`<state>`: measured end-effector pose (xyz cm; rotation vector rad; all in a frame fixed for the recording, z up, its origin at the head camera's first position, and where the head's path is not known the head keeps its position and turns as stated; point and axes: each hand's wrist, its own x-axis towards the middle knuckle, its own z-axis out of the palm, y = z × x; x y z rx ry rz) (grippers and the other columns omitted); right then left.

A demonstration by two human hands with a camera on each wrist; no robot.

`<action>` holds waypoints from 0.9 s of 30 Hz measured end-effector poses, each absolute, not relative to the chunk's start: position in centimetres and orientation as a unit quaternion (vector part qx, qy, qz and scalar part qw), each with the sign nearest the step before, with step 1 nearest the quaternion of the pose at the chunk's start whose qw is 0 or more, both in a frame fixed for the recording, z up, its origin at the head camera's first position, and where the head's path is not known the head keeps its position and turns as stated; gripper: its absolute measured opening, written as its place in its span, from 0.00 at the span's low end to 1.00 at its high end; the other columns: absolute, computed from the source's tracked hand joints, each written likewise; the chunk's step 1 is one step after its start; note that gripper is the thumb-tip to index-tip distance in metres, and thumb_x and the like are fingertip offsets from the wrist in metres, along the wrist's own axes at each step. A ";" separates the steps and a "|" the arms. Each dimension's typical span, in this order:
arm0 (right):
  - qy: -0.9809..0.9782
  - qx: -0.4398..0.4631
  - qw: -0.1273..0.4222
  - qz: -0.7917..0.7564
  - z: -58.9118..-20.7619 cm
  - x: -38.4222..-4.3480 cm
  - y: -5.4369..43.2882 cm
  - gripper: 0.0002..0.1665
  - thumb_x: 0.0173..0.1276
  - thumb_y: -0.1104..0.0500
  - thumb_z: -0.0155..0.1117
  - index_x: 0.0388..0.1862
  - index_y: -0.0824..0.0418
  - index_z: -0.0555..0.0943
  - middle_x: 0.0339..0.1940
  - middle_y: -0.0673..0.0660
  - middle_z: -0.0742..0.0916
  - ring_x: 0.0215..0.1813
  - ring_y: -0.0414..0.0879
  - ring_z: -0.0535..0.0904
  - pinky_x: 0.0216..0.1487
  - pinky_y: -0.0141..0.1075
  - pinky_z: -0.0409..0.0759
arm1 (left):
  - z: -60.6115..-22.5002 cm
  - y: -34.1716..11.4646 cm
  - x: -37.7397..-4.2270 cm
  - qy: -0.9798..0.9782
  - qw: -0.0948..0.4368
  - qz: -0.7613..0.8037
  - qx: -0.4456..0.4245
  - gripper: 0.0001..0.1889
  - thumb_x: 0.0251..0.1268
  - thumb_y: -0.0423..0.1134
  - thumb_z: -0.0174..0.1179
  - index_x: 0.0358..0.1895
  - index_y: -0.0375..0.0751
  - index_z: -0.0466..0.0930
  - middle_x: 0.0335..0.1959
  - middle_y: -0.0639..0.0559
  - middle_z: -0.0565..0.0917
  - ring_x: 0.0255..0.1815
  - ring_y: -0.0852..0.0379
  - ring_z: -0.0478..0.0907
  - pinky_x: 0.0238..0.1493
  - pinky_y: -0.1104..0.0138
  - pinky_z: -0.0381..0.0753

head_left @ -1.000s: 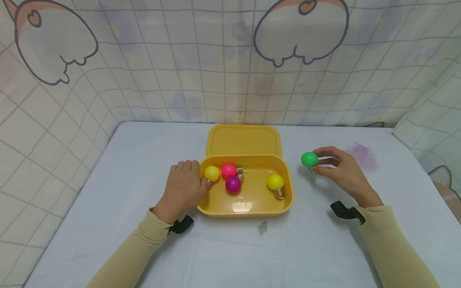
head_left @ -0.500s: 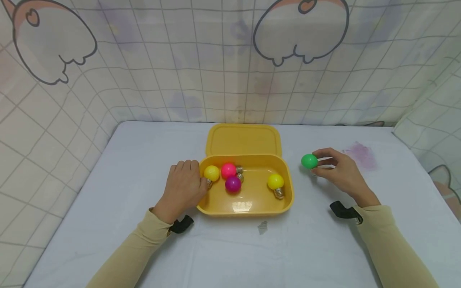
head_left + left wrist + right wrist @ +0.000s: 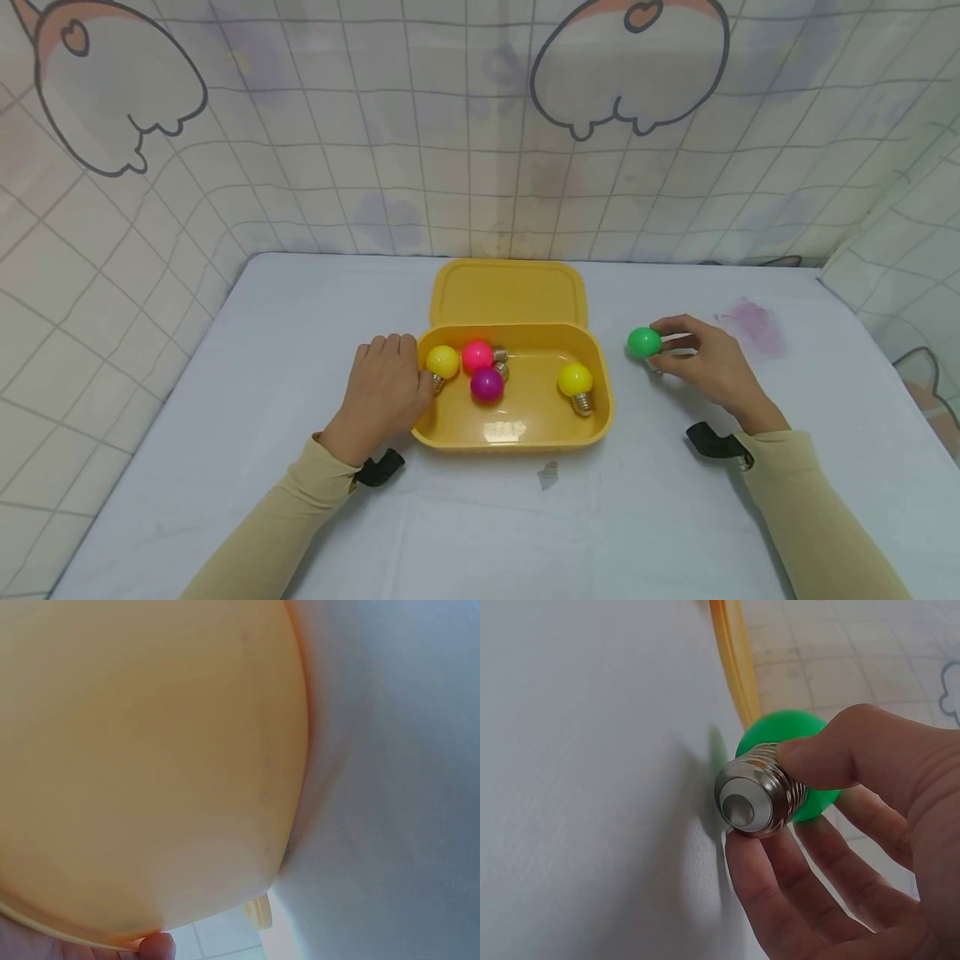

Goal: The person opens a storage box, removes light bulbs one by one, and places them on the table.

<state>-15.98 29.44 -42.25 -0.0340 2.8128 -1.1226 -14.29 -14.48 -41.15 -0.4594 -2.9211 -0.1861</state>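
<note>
A yellow plastic box (image 3: 525, 429) stands in the middle of the table with its lid (image 3: 510, 292) laid back behind it. My left hand (image 3: 390, 383) grips the box's left rim, its thumb on the inner side. Inside lie a yellow light bulb (image 3: 442, 361) by that thumb, a pink bulb (image 3: 476, 357), a purple bulb (image 3: 487, 386) and a second yellow bulb (image 3: 575, 379) at the right. To the right of the box, my right hand (image 3: 708, 362) pinches a green light bulb (image 3: 786, 727) by its metal screw base, low over the table; contact with the cloth cannot be told.
White cloth covers the table (image 3: 637, 517). A grey mark (image 3: 547, 475) shows in front of the box and a pink stain (image 3: 752, 325) lies beyond my right hand. Grid-patterned curtains (image 3: 480, 167) hang behind and at both sides.
My right hand has moved slightly downward and nearer with the green bulb, whose metal base now shows a little more. The left hand and the box have stayed in place.
</note>
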 end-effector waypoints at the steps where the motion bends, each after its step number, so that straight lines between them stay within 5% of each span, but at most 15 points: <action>1: 0.927 -0.011 0.057 -0.370 -42.3 -16.0 29.4 0.31 0.69 0.50 0.70 0.68 0.56 0.75 0.69 0.62 0.81 0.64 0.62 0.82 0.49 0.29 0.79 | -41.2 -14.5 -14.3 -0.982 0.091 -0.061 -0.156 0.11 0.65 0.41 0.52 0.32 0.35 0.68 0.24 0.46 0.68 0.28 0.47 0.64 0.34 0.60 0.62; 10: 0.928 -0.015 0.059 -0.367 -42.4 -16.0 29.5 0.33 0.69 0.49 0.70 0.69 0.57 0.74 0.69 0.63 0.80 0.63 0.62 0.82 0.47 0.24 0.78 | -41.1 -14.5 -14.2 -0.982 0.090 -0.062 -0.155 0.11 0.65 0.41 0.52 0.32 0.35 0.68 0.24 0.46 0.68 0.29 0.48 0.64 0.35 0.61 0.61; 21: 0.930 -0.012 0.062 -0.362 -42.0 -15.9 29.6 0.36 0.68 0.43 0.71 0.70 0.57 0.74 0.68 0.63 0.81 0.63 0.61 0.83 0.50 0.32 0.79 | -41.0 -14.3 -14.3 -0.985 0.072 -0.062 -0.147 0.11 0.66 0.41 0.51 0.35 0.35 0.69 0.26 0.46 0.69 0.31 0.47 0.65 0.37 0.60 0.64; 27: 0.930 -0.011 0.063 -0.363 -41.8 -15.9 29.5 0.36 0.68 0.42 0.71 0.69 0.57 0.74 0.69 0.63 0.81 0.64 0.61 0.83 0.56 0.47 0.84 | -41.0 -14.4 -14.2 -0.983 0.080 -0.067 -0.150 0.11 0.65 0.41 0.52 0.33 0.35 0.69 0.25 0.46 0.69 0.29 0.48 0.64 0.35 0.61 0.61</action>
